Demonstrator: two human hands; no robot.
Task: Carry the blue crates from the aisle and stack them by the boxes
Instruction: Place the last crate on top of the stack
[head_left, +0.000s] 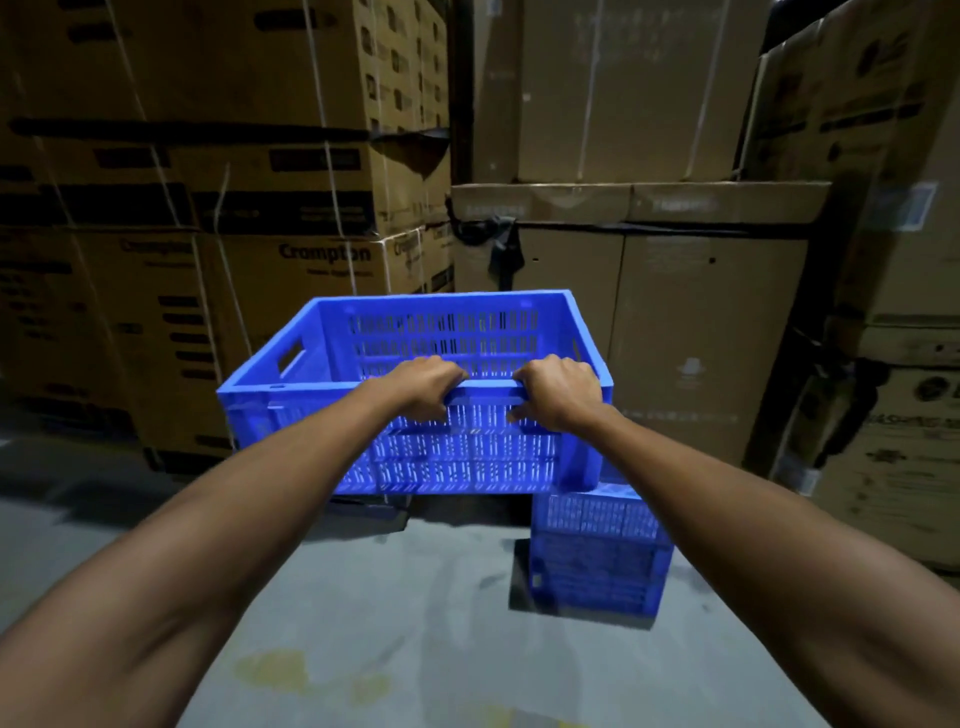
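Left hand and right hand clench side by side over the near rim of a blue crate, fingers curled inside and thumbs on its slotted wall. The crate hangs above the grey floor, its bottom hidden from view. Just below its right corner stands another blue crate, near stacked cardboard boxes.

Dim warehouse light; the blue crate glows brightest at centre. At ten o'clock the cardboard boxes sink into shadow, softly blurred. Wide-angle bending stretches the edges.
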